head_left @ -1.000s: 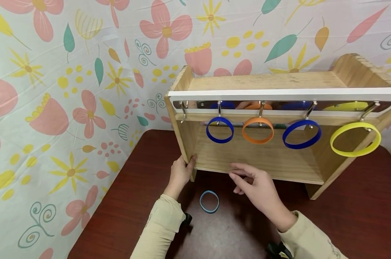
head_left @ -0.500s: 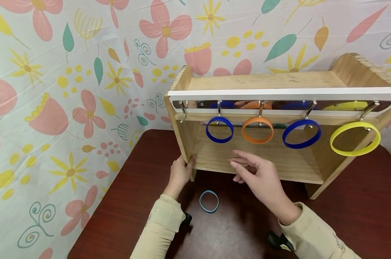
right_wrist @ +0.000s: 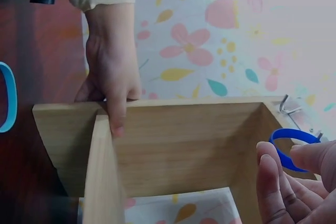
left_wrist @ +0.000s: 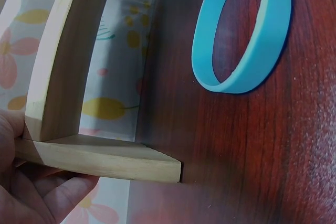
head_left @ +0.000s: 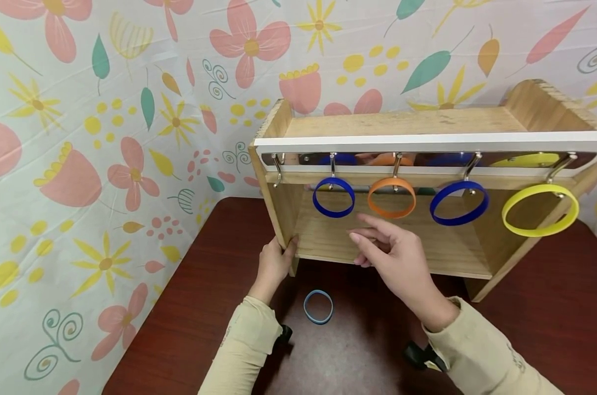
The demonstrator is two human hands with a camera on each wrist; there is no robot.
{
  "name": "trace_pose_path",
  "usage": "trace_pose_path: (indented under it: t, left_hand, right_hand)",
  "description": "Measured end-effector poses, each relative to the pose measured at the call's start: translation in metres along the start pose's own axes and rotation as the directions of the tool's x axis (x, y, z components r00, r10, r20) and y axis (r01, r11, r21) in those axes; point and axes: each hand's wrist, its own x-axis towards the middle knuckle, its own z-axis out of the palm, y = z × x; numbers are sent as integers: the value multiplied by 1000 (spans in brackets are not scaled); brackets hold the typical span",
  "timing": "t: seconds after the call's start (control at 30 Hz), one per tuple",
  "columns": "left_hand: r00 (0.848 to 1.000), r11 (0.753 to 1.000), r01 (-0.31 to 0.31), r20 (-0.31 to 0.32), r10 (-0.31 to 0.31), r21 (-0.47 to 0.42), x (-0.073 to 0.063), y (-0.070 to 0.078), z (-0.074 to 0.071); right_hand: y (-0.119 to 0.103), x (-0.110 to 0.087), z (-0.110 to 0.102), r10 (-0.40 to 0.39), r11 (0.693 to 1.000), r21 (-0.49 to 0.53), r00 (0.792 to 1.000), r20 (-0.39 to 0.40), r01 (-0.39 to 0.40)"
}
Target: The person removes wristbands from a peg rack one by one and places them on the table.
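My left hand (head_left: 272, 267) grips the lower left side panel of a wooden shelf (head_left: 387, 125), its thumb on the inner face. Under the front hooks, my right hand (head_left: 396, 259) hovers with loosely bent fingers and nothing between them. Above its fingertips hangs a blue silicone wristband (head_left: 333, 214), with an orange wristband (head_left: 391, 215) to the right. In the right wrist view that blue wristband (right_wrist: 286, 161) appears beyond the thumb and index finger, partly covered by them. A light blue wristband (left_wrist: 273, 40) lies on the table between the two arms.
Farther right hang another blue wristband (head_left: 454, 221) and a yellow wristband (head_left: 540, 232). The leftmost hook (head_left: 277, 174) carries no band. A flowered cloth (head_left: 180, 99) covers the walls behind and left of the dark red table (head_left: 180, 323).
My right hand has risen from the lower shelf board's front edge toward the hanging blue and orange wristbands. The left hand keeps its grip on the panel.
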Motion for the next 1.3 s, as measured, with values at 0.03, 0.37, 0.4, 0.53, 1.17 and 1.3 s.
trace_pose_path:
  t: [0.03,0.37,0.4,0.53,1.17,1.3]
  left_hand:
    - [1000,1000,0,0,0,-3,0,0,0]
    - [1000,1000,-5,10,5,2,-1,0,0]
    - [1000,1000,-4,11,4,0,-1,1,0]
    - [1000,1000,-8,11,8,1,-1,1,-1]
    - [1000,1000,-12,11,12,14,0,-1,1]
    - [1000,1000,-16,5,16,12,0,-2,1]
  right_hand:
    - [-2,1,0,4,1000,10,1000,0,-4]
    - [-12,11,3,21,997,74,1000,23,-23]
    - [-12,12,3,19,997,79,1000,22,-21]
    - [-14,14,5,13,995,99,1000,10,-14]
    - [-21,19,10,-38,993,110,996,-85,47]
    - [-21,19,9,-45,991,125,994,-96,57]
